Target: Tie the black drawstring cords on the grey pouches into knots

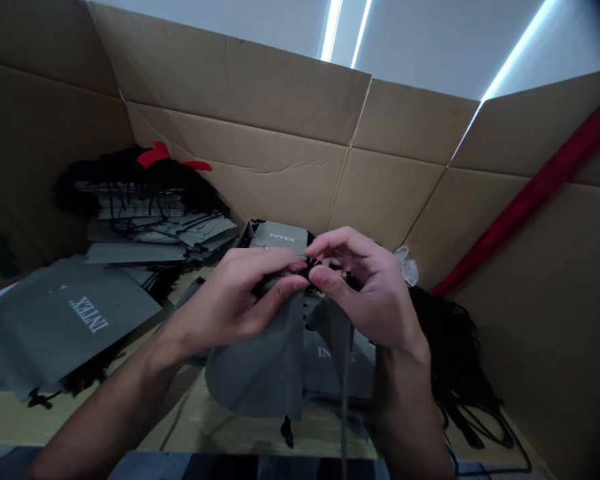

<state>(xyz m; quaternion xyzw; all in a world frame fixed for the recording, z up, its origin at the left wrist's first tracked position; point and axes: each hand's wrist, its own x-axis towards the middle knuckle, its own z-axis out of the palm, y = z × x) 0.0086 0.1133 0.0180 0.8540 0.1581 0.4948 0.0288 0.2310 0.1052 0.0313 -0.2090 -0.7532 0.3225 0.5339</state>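
Item: grey paper bag (260,370), printed "INTEX", held upright at the centre of the view, just above the near edge of the tabletop (220,433). Its upper rim is hidden by the fingers.

Black cord (311,270): a short knotted piece at the bag's rim, between the two thumbs. A loose end hangs below the bag.

Left hand (235,300): grip clenched on the bag's upper rim, fingers across the front, thumb tip touching the cord.

Right hand (367,293): grip pinched on the black cord between thumb and forefinger, remaining fingers curled above.

Second bag (281,238): same grey, same lettering, just behind the hands.

Flat bags (75,320): grey, lying overlapped on the tabletop to the left, one with its lettering up.

Stacked bags (145,217): farther back on the left, tangled with black handles; a red ribbon (155,155) on top.

Loose cords (455,360): a black heap to the right, near the right wrist.

Clear wrapper (407,265): crumpled, just beyond the right hand.

Cardboard walls (260,107): brown, creased, enclosing the tabletop on three sides; a red strip (530,193) runs slantwise along the right one.
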